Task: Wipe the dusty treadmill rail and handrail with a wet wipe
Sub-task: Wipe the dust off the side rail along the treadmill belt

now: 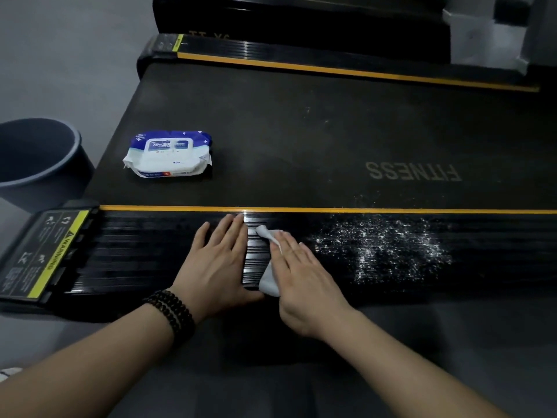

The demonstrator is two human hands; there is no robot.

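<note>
Pressing wet wipe [269,274] flat on ribbed rail [150,251] with right hand [301,279], fingers straight; left hand [215,267] flat beside. Rail runs left-right; dust [382,248] rightward.

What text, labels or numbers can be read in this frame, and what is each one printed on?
"FITNESS": treadmill belt, seen upside down.
"WARNING": yellow strip of the warning label at the near rail's end; its small print and icons are too blurred to read.
"75%": wipe pack lying on the belt; the rest of its print is too small.
Faint letters on the far machine: unreadable.
</note>
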